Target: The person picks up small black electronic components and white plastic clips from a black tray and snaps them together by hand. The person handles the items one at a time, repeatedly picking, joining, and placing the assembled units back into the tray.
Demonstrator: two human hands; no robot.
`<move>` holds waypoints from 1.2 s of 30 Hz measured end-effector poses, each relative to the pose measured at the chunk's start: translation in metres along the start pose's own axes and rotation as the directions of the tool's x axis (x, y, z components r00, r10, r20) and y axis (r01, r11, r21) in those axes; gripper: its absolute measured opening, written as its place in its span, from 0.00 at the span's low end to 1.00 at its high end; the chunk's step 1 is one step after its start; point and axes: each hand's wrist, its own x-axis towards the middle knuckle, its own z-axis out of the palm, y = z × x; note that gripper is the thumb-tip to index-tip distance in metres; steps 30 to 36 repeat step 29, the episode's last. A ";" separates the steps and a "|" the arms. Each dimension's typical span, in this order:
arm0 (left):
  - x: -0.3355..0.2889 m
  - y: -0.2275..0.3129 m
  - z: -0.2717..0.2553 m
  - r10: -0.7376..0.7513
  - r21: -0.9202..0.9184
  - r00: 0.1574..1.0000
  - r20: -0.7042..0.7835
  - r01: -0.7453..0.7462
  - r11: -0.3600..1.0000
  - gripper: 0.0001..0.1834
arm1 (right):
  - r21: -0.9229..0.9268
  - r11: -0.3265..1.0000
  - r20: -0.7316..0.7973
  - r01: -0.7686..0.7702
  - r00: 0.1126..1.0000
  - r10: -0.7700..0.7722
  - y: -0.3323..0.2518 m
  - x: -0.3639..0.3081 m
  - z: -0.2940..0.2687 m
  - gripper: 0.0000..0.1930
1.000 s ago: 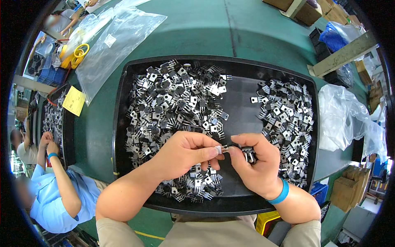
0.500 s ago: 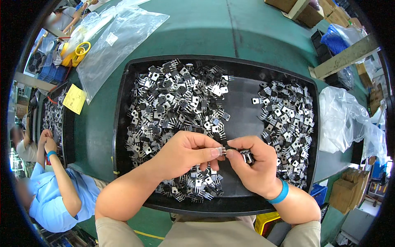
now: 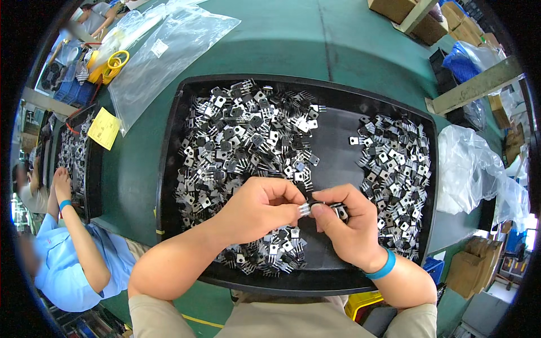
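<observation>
Above the middle of a black tray, my two hands meet over a small power transistor with silvery metal legs. My left hand pinches its leg side between thumb and forefinger. On the other side, my right hand has thumb and forefinger closed at its body, which the fingertips mostly hide. A few more transistors sit tucked in the curled fingers of my right hand. Loose transistors form a large heap in the tray's left part and a smaller heap along its right side.
On the green table lie a clear plastic bag and a yellow paper slip. Crumpled clear plastic lies right of the tray. At left, a co-worker in a blue shirt handles parts at another black tray.
The view has shifted slightly. My hands stay together in nearly the same place, with small finger movements around the transistor. The co-worker's hands have moved a little.
</observation>
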 end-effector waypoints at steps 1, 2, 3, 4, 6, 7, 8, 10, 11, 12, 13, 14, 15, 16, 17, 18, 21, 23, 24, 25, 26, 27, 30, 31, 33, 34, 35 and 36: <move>0.000 0.000 0.001 0.002 0.002 1.000 0.000 -0.002 1.000 0.04 | 0.032 0.999 -0.002 -0.032 0.999 0.032 -0.001 -0.001 0.001 0.07; 0.000 0.001 0.000 -0.014 0.001 1.000 0.002 0.014 1.000 0.04 | 0.064 0.996 -0.002 -0.064 0.998 0.065 -0.003 -0.002 0.003 0.07; 0.000 0.002 -0.002 -0.030 -0.001 1.000 0.004 0.030 1.000 0.04 | 0.096 0.991 -0.002 -0.096 0.995 0.097 -0.005 -0.003 0.004 0.07; 0.000 0.004 -0.002 -0.044 -0.002 0.999 0.007 0.044 0.999 0.04 | 0.116 0.989 -0.020 -0.093 0.995 0.096 -0.006 -0.002 0.005 0.06; -0.002 0.005 -0.001 0.003 -0.024 1.000 0.009 -0.003 1.000 0.04 | 0.156 0.984 -0.057 -0.086 0.994 0.095 -0.007 -0.002 0.006 0.06; -0.003 0.006 -0.001 0.026 -0.036 1.000 0.007 -0.026 0.999 0.04 | 0.143 0.986 -0.059 -0.087 0.994 0.096 -0.006 -0.001 0.007 0.06; -0.003 0.006 0.000 0.019 -0.011 1.000 -0.003 -0.019 1.000 0.04 | 0.130 0.988 -0.061 -0.088 0.993 0.096 -0.005 -0.001 0.007 0.06; -0.003 0.005 0.000 0.003 0.037 1.000 -0.026 -0.002 0.999 0.03 | 0.081 0.994 -0.067 -0.069 0.995 0.074 -0.001 -0.002 0.007 0.06; -0.003 0.004 0.000 0.002 0.059 1.000 -0.026 -0.001 0.998 0.03 | 0.046 0.998 -0.070 -0.049 0.996 0.052 0.001 -0.003 0.008 0.06; -0.003 0.003 -0.001 0.002 0.082 1.000 -0.026 0.000 0.997 0.02 | 0.010 1.000 -0.072 -0.029 0.997 0.030 0.003 -0.004 0.008 0.07; -0.003 0.002 -0.001 0.001 0.104 1.000 -0.027 0.002 0.995 0.02 | 0.006 1.000 -0.065 -0.028 0.997 0.028 0.002 -0.004 0.009 0.06; -0.003 0.000 -0.001 0.005 0.101 0.999 -0.032 -0.002 0.995 0.03 | 0.003 1.000 -0.058 -0.027 0.998 0.027 0.001 -0.004 0.010 0.06; -0.004 -0.001 -0.001 0.008 0.097 0.999 -0.037 -0.005 0.995 0.04 | -0.001 1.000 -0.052 -0.026 0.998 0.026 0.000 -0.004 0.011 0.06; -0.004 -0.001 -0.001 0.012 0.095 0.999 -0.040 -0.008 0.995 0.05 | 0.000 0.999 -0.045 -0.033 0.998 0.033 0.000 -0.003 0.011 0.06; -0.004 -0.002 -0.002 0.011 0.104 0.999 -0.034 -0.007 0.995 0.04 | 0.002 0.999 -0.038 -0.039 0.998 0.039 0.000 -0.003 0.011 0.06; -0.004 -0.002 -0.003 0.008 0.113 1.000 -0.027 -0.005 0.994 0.03 | 0.004 0.999 -0.033 -0.046 0.998 0.046 0.000 -0.003 0.011 0.06; -0.007 0.005 -0.002 -0.005 0.149 0.999 -0.032 0.010 0.989 0.04 | 0.169 0.957 -0.003 -0.235 0.971 0.239 -0.008 -0.003 0.009 0.07; -0.007 0.009 -0.001 0.010 0.127 1.000 -0.006 -0.009 0.992 0.05 | 0.115 0.976 -0.008 -0.184 0.983 0.186 -0.012 -0.003 0.007 0.07; -0.008 0.008 -0.004 -0.046 0.105 0.998 -0.048 0.051 0.993 0.06 | 0.081 0.984 -0.017 -0.161 0.987 0.163 -0.013 -0.003 0.006 0.08; -0.008 0.009 -0.003 0.015 0.076 0.999 -0.035 -0.012 0.997 0.07 | 0.079 0.995 -0.031 -0.063 0.997 0.066 -0.017 -0.004 0.004 0.09; -0.008 0.008 -0.006 0.069 0.044 0.997 -0.042 -0.067 0.997 0.07 | 0.130 0.991 -0.024 -0.040 0.999 0.044 -0.025 -0.004 0.002 0.10; -0.005 0.006 -0.006 0.084 0.014 0.996 -0.013 -0.084 0.996 0.08 | 0.103 0.994 -0.025 -0.036 0.999 0.039 -0.042 -0.008 -0.007 0.11; -0.003 0.005 -0.004 0.096 -0.008 0.995 0.017 -0.096 0.995 0.08 | 0.025 1.000 0.017 -0.005 1.000 0.004 -0.065 -0.014 -0.022 0.18; -0.003 0.005 -0.004 0.096 -0.008 0.995 0.017 -0.096 0.995 0.08 | 0.025 1.000 0.017 -0.005 1.000 0.004 -0.065 -0.014 -0.022 0.18; -0.003 0.005 -0.004 0.096 -0.008 0.995 0.017 -0.096 0.995 0.08 | 0.025 1.000 0.017 -0.005 1.000 0.004 -0.065 -0.014 -0.022 0.18; -0.003 0.005 -0.004 0.096 -0.008 0.995 0.017 -0.096 0.995 0.08 | 0.025 1.000 0.017 -0.005 1.000 0.004 -0.065 -0.014 -0.022 0.18; -0.003 0.005 -0.004 0.096 -0.008 0.995 0.017 -0.096 0.995 0.08 | 0.025 1.000 0.017 -0.005 1.000 0.004 -0.065 -0.014 -0.022 0.18; -0.003 0.005 -0.004 0.096 -0.008 0.995 0.017 -0.096 0.995 0.08 | 0.025 1.000 0.017 -0.005 1.000 0.004 -0.065 -0.014 -0.022 0.18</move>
